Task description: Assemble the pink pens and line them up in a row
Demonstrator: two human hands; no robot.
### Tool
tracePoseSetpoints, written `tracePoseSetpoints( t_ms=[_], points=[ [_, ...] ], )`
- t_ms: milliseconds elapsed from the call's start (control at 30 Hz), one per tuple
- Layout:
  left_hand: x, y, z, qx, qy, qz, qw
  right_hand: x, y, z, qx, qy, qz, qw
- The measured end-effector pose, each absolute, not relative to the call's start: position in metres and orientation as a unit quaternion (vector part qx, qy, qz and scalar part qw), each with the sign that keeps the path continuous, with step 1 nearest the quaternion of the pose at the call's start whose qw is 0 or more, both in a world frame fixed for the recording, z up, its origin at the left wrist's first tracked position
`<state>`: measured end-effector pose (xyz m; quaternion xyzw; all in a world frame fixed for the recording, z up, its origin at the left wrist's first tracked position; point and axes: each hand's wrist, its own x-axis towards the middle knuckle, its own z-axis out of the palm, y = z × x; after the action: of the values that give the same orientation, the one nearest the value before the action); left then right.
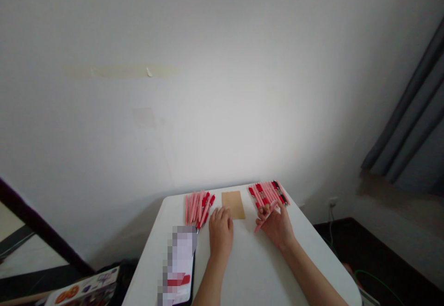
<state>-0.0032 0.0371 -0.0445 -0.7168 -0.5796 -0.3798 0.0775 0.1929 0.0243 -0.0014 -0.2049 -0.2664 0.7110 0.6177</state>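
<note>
My right hand (279, 227) grips a pink pen (259, 225), slanted between the fingers, just in front of a row of pens (264, 191) in pink, red and black at the back right. Palm down, my left hand (221, 233) rests on the white table, its fingers loosely stretched forward and nothing visible in them. Beside its fingertips lies a brown paper pad (234, 204). To the left of that hand is a looser pile of pens (196, 208), pink and red, some lying across others.
A phone (182, 269), its screen partly blurred out, lies at the front left of the white table (253, 278). The table's back edge is against a plain wall (222, 111). A printed box (83, 290) is at lower left, and a grey curtain (412, 125) hangs at right.
</note>
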Motion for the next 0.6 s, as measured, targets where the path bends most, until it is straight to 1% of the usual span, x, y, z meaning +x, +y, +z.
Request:
tracePoseSetpoints(
  t_ms=[133,300,367,467,533,600],
  points=[
    [-0.002,0.035,-0.041,-0.715,-0.569,-0.402,0.058,0.187,0.028,-0.005,-0.275,-0.332,0.662,0.613],
    [0.002,0.032,-0.036,-0.71,-0.547,-0.444,0.018,0.182,0.026,-0.009,-0.3,-0.381,0.624,0.613],
    [0.004,0.03,-0.033,-0.708,-0.536,-0.46,-0.004,0.182,0.024,-0.009,-0.347,-0.425,0.558,0.623],
    [0.007,0.026,-0.027,-0.699,-0.524,-0.485,-0.032,0.183,0.022,-0.011,-0.435,-0.553,0.358,0.614],
    [0.009,0.024,-0.023,-0.696,-0.518,-0.495,-0.055,0.182,0.02,-0.013,-0.449,-0.628,0.266,0.578],
    [0.009,0.023,-0.019,-0.688,-0.518,-0.503,-0.076,0.18,0.019,-0.016,-0.441,-0.681,0.235,0.535]
  ],
)
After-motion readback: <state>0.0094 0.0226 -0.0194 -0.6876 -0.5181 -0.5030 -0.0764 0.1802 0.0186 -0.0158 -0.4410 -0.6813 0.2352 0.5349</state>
